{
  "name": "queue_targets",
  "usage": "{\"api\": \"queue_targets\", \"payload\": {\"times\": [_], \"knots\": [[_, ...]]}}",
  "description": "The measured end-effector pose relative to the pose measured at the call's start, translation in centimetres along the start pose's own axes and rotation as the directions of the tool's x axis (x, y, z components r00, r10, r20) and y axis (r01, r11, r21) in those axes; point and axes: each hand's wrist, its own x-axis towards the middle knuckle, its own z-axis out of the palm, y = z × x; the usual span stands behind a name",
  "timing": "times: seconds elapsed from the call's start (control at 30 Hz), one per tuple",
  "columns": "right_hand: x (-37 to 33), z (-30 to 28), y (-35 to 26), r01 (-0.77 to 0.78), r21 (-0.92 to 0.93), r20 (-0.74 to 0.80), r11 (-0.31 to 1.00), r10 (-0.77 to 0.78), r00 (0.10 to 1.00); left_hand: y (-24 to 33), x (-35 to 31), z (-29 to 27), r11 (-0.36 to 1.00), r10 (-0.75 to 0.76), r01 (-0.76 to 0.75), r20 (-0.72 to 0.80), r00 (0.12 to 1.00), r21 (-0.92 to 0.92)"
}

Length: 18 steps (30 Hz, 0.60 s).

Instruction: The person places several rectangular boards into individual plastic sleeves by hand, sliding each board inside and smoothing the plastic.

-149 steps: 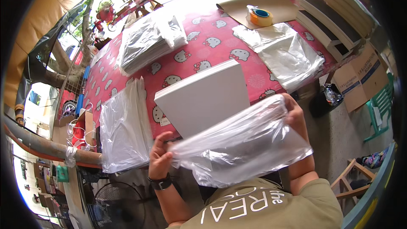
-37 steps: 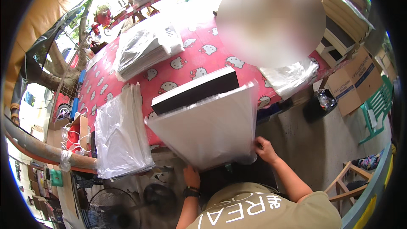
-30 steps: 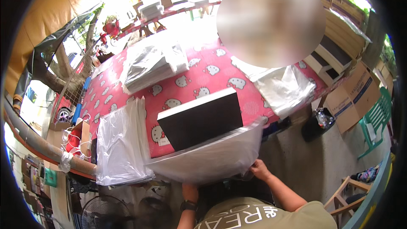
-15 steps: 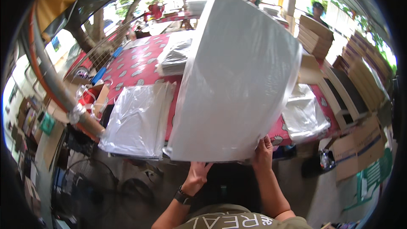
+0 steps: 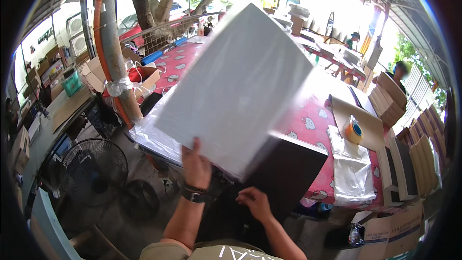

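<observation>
A large white board (image 5: 240, 82) in clear plastic hangs tilted above the table, slightly blurred. My left hand (image 5: 197, 166), with a dark watch on its wrist, grips its lower left edge. Beyond the board's lower corner, my right hand (image 5: 257, 203) is apart from it with fingers curled in; whether they pinch anything is hidden. Behind that hand, a black board (image 5: 293, 163) slants over the table's front edge. Plastic-wrapped white sheets (image 5: 151, 137) lie at the left, partly under the raised board.
The pink patterned table (image 5: 308, 120) carries a clear plastic pack (image 5: 353, 178) and a tape roll (image 5: 353, 131) on the right. A post (image 5: 115, 58) and a fan (image 5: 94, 171) stand left. Cartons (image 5: 394, 236) sit low right. A person (image 5: 399, 73) is at the back right.
The white board has turned and moved left with my left hand. My right hand has let go of its edge. The black board has come into view, and my view has swung right.
</observation>
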Motion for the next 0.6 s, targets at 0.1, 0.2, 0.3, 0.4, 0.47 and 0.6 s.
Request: {"api": "queue_targets", "payload": {"times": [0.1,0.2,0.3,0.4,0.47,0.6], "knots": [[-1.7,-0.4,1.9,-0.081,-0.088,0.070,0.993,0.087,0.994,0.6,5.4,-2.8,0.527,-0.650,0.398,-0.054,0.758,-0.751],[-3.0,-1.6,3.3,-0.163,-0.051,0.081,0.985,0.167,0.983,-4.7,6.9,-3.4,0.933,-0.076,-0.060,-0.358,0.930,-0.355],[-3.9,-2.9,4.4,-0.208,-0.100,0.009,0.973,0.209,0.978,-8.0,6.8,-2.7,0.939,0.155,-0.174,-0.087,0.984,-0.298],[-4.3,-3.3,4.8,-0.184,-0.237,-0.026,0.954,0.183,0.983,-12.0,4.5,-1.0,0.963,0.242,-0.197,0.267,0.933,-0.182],[-4.8,-3.4,5.0,-0.151,-0.328,-0.054,0.933,0.141,0.989,-13.4,2.6,0.4,0.966,0.109,-0.035,0.285,0.952,-0.255],[-5.7,-3.3,6.1,-0.157,-0.384,-0.051,0.910,0.148,0.988,-14.2,2.1,0.7,0.945,0.041,0.085,0.375,0.926,-0.314]]}}
